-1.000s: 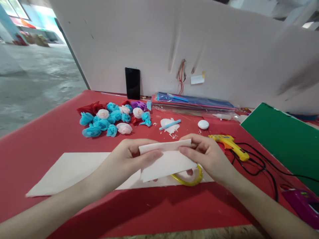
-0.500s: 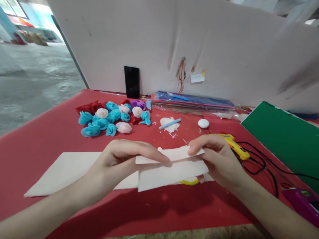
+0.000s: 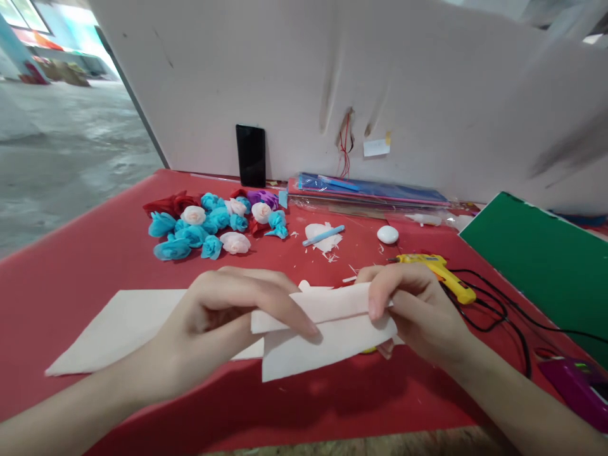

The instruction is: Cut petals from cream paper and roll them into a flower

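Observation:
A strip of white paper (image 3: 327, 345) is held up between my two hands, its upper edge folded over toward me. My left hand (image 3: 228, 316) grips the left end, with a finger lying across the fold. At the right end, my right hand (image 3: 408, 304) pinches the folded edge. Below and behind the strip, a longer white sheet (image 3: 128, 323) lies flat on the red table (image 3: 190, 415). A bit of something yellow (image 3: 369, 349) peeks out under the strip near my right hand; most of it is hidden.
Blue, pink, red and purple fabric-like flowers (image 3: 209, 228) lie at the back left. A phone (image 3: 251, 156) leans on the wall. To the right are a yellow glue gun (image 3: 444, 275) with black cords, a green board (image 3: 546, 266) and a purple device (image 3: 574, 389). White scraps and a blue stick (image 3: 323, 235) lie mid-table.
The folded flap has come further down over the strip's front, and the strip has dropped slightly. My right thumb and left finger have moved lower, pressing on the paper.

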A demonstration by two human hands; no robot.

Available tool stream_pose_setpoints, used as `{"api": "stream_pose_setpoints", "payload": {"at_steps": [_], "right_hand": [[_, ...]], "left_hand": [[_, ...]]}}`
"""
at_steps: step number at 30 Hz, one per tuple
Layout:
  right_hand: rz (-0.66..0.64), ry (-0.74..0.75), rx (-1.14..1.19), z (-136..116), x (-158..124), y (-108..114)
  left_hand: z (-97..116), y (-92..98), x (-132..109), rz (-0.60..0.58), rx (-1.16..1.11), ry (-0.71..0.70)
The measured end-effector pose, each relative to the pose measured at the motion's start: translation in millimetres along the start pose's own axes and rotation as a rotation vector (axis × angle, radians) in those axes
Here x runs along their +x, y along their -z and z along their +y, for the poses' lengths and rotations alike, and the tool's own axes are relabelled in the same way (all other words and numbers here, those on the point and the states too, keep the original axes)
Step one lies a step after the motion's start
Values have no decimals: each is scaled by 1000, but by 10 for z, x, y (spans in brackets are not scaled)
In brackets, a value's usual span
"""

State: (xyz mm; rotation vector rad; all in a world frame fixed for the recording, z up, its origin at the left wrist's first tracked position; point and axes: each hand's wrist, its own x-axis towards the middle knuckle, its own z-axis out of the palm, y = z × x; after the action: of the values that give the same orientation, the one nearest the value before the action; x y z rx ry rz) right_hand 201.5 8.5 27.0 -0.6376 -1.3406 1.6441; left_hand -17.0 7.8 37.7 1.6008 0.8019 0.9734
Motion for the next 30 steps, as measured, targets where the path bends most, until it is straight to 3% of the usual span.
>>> {"api": "stream_pose_setpoints", "payload": {"at_steps": [6,10,18,26,30], "right_hand": [[102,4,-39,-7,60,6],[41,-41,-52,-1,56,16],[34,-1,-107,38,27,14],[34,12,-92,43,45,40],[11,8,-72,45,59,57]], "left_hand": [[-28,-12,-34,99,224,39],[-54,-7,-31,101,320,55],[-94,-37,13,12,151,177],[-149,4,26,11,117,87],[-218,42,30,-34,-24,62]]}}
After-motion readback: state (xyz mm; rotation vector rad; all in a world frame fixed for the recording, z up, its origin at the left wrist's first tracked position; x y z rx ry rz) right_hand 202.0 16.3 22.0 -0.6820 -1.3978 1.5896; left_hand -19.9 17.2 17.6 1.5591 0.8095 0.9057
